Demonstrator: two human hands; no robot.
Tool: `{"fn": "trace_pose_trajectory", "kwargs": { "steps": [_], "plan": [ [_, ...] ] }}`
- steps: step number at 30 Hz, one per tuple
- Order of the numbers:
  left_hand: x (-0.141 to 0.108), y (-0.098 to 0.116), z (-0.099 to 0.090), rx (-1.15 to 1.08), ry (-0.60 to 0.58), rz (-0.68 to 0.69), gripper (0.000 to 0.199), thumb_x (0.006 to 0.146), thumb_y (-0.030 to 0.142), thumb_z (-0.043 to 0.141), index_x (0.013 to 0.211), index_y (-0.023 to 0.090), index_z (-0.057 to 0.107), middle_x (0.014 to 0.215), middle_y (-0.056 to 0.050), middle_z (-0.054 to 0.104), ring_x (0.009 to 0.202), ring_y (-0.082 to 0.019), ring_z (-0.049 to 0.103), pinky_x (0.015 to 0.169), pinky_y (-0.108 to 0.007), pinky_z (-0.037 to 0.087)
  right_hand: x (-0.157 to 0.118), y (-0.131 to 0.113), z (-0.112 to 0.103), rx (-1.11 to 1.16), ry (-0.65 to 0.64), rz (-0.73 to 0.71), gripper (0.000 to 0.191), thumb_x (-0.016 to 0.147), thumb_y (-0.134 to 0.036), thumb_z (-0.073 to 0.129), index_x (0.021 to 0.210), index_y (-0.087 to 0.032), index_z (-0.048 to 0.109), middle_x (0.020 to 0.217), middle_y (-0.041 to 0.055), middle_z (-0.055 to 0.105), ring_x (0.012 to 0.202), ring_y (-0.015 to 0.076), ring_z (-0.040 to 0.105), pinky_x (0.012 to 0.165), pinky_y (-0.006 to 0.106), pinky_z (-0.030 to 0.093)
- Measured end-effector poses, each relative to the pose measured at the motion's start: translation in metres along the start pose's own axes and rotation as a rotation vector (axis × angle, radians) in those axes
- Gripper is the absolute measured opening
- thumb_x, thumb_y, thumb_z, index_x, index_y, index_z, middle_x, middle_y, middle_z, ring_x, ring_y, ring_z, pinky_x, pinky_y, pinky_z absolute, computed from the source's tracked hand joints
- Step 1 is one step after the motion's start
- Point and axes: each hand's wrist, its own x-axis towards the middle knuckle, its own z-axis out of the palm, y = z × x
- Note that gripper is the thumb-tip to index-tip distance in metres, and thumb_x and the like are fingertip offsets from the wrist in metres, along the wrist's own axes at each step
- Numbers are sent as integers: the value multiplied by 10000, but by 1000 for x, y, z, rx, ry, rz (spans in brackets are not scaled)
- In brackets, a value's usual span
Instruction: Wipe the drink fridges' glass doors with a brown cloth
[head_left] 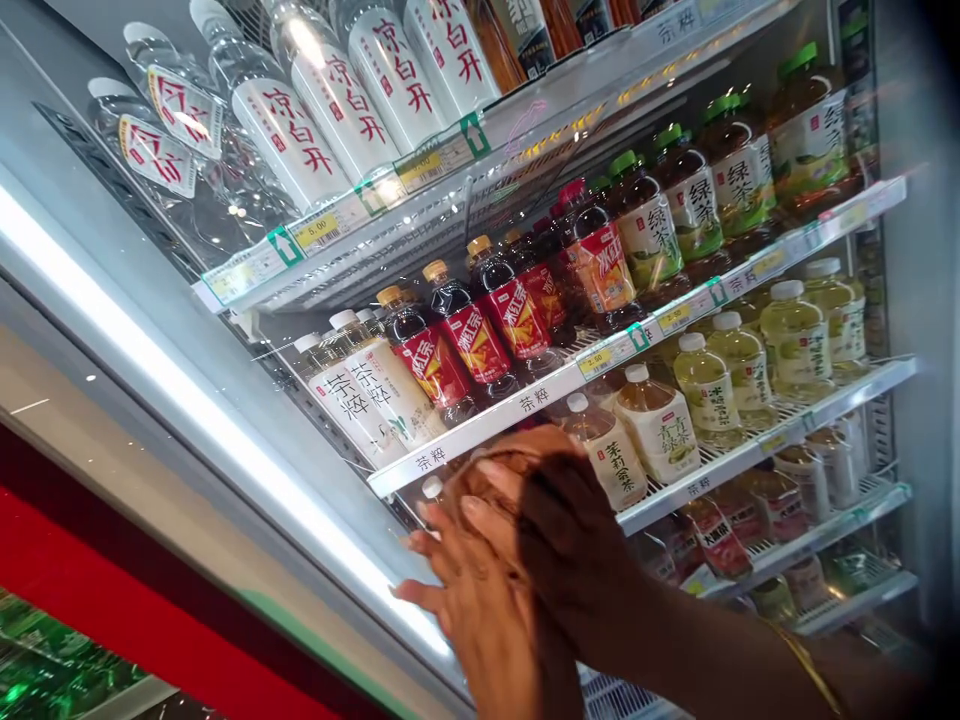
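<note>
My left hand point(484, 600) is raised low in the middle of the head view, its fingers apart and slightly blurred, and no object shows in it. Against it and partly over it lies my right hand point(570, 530), with its fingers bent round a brownish shape that is too blurred to name. A gold bangle point(802, 660) circles the right forearm. Just beyond the hands is a shelf edge labelled in Chinese point(480, 430). Red-labelled dark bottles point(472, 345) stand above it, and pale-labelled tea bottles point(615, 450) are to the right.
Clear water bottles point(289, 120) fill the top shelf at the left. Green-capped tea bottles point(679, 195) stand at the upper right, with yellow drink bottles point(795, 340) below them. A bright light strip point(187, 370) and a red panel point(150, 600) run along the left.
</note>
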Motion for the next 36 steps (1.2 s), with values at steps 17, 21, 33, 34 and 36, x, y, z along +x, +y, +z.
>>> {"fn": "trace_pose_trajectory", "kwargs": {
  "steps": [17, 21, 33, 34, 36],
  "plan": [
    [13, 63, 24, -20, 16, 98, 845, 980, 112, 432, 1696, 266, 11, 1785, -110, 60, 1651, -332, -3, 1311, -662, -65, -3, 42, -36, -68, 17, 41, 421, 1050, -310, 370, 1381, -201, 607, 1474, 56, 590, 1476, 236, 428, 1324, 496, 290],
    [48, 92, 31, -59, 50, 131, 855, 972, 104, 417, 1691, 230, -26, 1785, -115, 26, 1646, -315, -75, 1297, -684, -85, 26, 75, -50, -122, 29, 37, 440, 1064, -316, 355, 1451, -271, 559, 1509, 12, 576, 1573, 214, 313, 1369, 539, 146],
    [8, 141, 80, -68, -26, 163, 875, 910, 63, 431, 1699, 180, 69, 1775, -148, 120, 1659, -286, 24, 1342, -611, 24, -35, 115, -92, -59, 35, 106, 535, 1019, -282, 393, 1548, -249, 464, 1445, 77, 616, 1523, 266, 411, 1321, 556, 321],
    [25, 150, 76, -62, -6, 170, 872, 921, 63, 422, 1698, 182, 45, 1779, -144, 81, 1659, -273, -8, 1342, -606, 9, -16, 123, -96, -67, 23, 66, 517, 1025, -292, 401, 1534, -246, 478, 1465, 67, 604, 1552, 258, 366, 1334, 563, 287],
    [53, 168, 74, -73, 12, 179, 887, 926, 83, 437, 1695, 179, 6, 1783, -134, 49, 1657, -253, -36, 1341, -595, -24, 14, 140, -105, -98, 42, 51, 489, 1030, -288, 440, 1512, -232, 498, 1487, 63, 588, 1569, 239, 337, 1345, 539, 274]
  ]
}}
